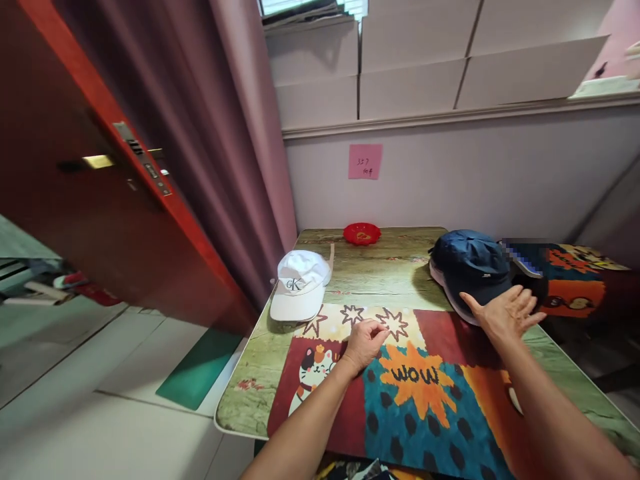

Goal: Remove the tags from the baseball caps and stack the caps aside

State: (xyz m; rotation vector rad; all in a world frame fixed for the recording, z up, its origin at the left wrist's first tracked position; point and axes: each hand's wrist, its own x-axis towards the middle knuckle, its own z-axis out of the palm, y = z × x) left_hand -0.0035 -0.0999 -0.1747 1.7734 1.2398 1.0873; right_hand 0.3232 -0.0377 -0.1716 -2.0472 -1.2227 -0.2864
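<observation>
My left hand (367, 343) rests on the printed mat (350, 427), its fingers curled in and nothing visible in them. With fingers spread and thumb out, my right hand (507, 313) is at the front of a navy cap (470, 257), over its brim; whether it touches the cap I cannot tell. A pale brim (443, 283) shows beneath the navy cap, as of another cap under it. On the left of the table stands a white cap (300, 270) with CK lettering, its brim facing me. The mat shows a cat and the word WOW.
A red scalloped dish (362, 234) sits at the back of the wood-patterned table (240, 393), near the wall. Above it hangs a pink note (365, 162). A brown door (125, 200) and a mauve curtain (240, 120) stand at the left. White boxes (410, 87) line the shelf above.
</observation>
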